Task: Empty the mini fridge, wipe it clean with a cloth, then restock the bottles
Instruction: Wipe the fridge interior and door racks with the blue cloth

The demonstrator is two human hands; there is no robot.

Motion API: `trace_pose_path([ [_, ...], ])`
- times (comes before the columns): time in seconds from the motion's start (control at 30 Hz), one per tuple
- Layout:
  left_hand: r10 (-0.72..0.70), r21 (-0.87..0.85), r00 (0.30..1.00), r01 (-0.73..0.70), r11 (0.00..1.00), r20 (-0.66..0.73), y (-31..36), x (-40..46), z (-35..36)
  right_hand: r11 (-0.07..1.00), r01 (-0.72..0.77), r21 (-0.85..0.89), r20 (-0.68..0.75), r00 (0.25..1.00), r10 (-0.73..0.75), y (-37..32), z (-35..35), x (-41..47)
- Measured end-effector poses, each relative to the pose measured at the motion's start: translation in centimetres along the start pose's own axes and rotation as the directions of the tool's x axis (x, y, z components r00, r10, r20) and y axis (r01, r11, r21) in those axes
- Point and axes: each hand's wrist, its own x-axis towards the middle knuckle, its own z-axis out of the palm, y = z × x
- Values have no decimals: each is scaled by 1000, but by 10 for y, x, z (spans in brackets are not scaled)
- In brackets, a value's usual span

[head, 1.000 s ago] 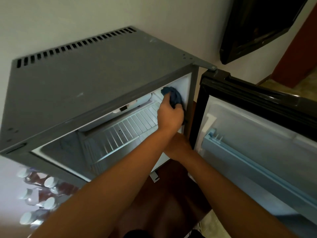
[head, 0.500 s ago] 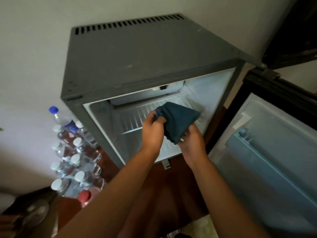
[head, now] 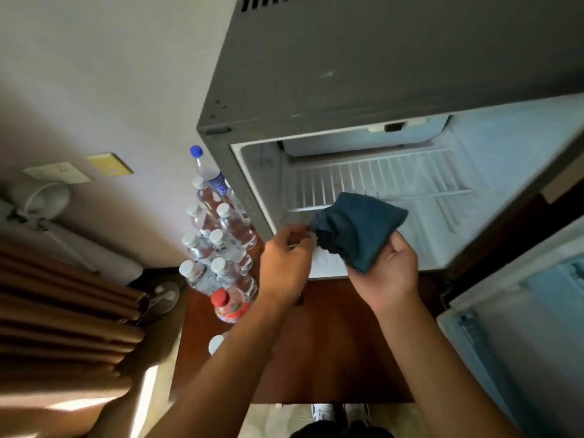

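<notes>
The cloth has come out of the fridge, now gripped by the right hand, left hand pinching its edge, perhaps refolding before more wiping.

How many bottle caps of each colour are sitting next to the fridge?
Blue cap: 1
White caps: 8 (one low down is partly hidden)
Red cap: 1
Total: 10
</notes>
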Motion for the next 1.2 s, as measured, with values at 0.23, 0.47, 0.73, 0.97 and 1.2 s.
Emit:
trace_pose_path([
  [0.23, -23, 58, 943, 44, 997, -332, -5, 7, -29, 995, -87, 51, -68, 994, 90, 33, -6, 1],
  [0.47, 58, 66, 953, -40, 997, -297, 0, 21, -30, 985, -160, 63, -95, 982, 165, 63, -26, 15],
  [0.73, 122, 139, 929, -77, 987, -350, 1, 47, -25, 950, -91, -299, -165, 985, 43, 69, -1, 49],
  [0.97, 181, 206, 926, -116, 972, -332, -10, 51, -27, 451, 216, -866, 159, 974, -162, 105, 27, 57],
  [1.2, 205, 159, 934, -164, 973, -293, -19, 53, -26, 257, 382, -888, 280, 891, -358, 133, 17, 69],
])
